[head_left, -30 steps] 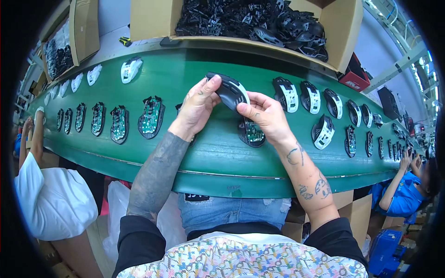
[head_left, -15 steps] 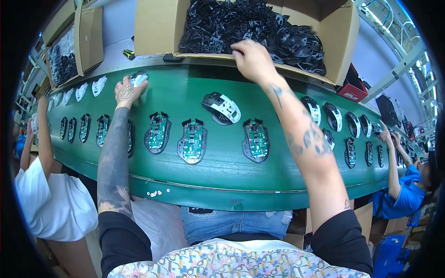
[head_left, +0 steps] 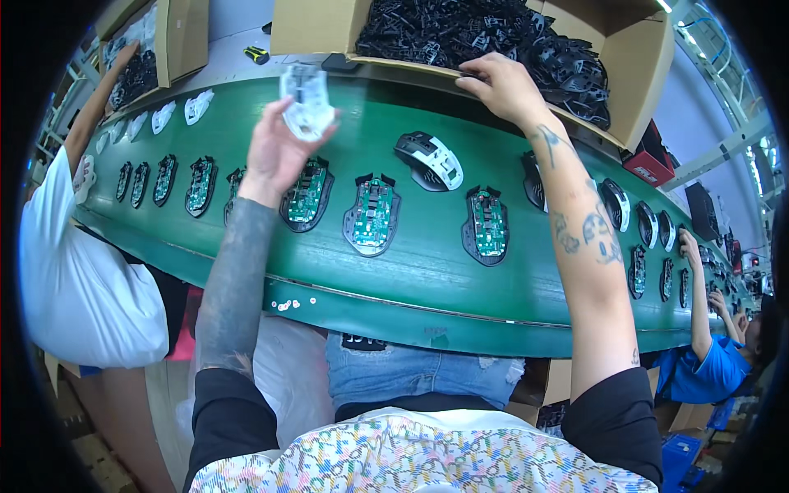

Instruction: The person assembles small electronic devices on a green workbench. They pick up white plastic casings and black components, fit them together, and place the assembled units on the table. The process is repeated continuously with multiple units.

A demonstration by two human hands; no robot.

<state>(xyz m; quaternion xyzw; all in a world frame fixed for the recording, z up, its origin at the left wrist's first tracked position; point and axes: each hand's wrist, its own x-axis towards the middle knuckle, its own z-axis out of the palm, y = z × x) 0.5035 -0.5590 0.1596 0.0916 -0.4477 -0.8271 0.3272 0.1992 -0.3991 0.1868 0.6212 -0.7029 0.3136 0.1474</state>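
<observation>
My left hand is closed on a white computer mouse shell, raised over the belt with its inner side showing; motion blurs it a little. At the near edge of a cardboard box, my right hand has its fingers curled together; what they pinch, if anything, is too small to tell. Heaped inside that box are small black plastic parts. Below my hands lie open mouse bases with green circuit boards, one in the middle and one to its right. Between them and the box rests a black-and-white mouse.
The green conveyor belt runs across, carrying several more mice and bases. Small pale pieces lie on its near edge. Behind it are the cardboard box and a yellow-black tool. Co-workers sit on both sides.
My left hand has lifted the white shell off the belt, turned it over and brought it to the right. My right hand stays by the box's edge. The left co-worker now reaches into another box.
</observation>
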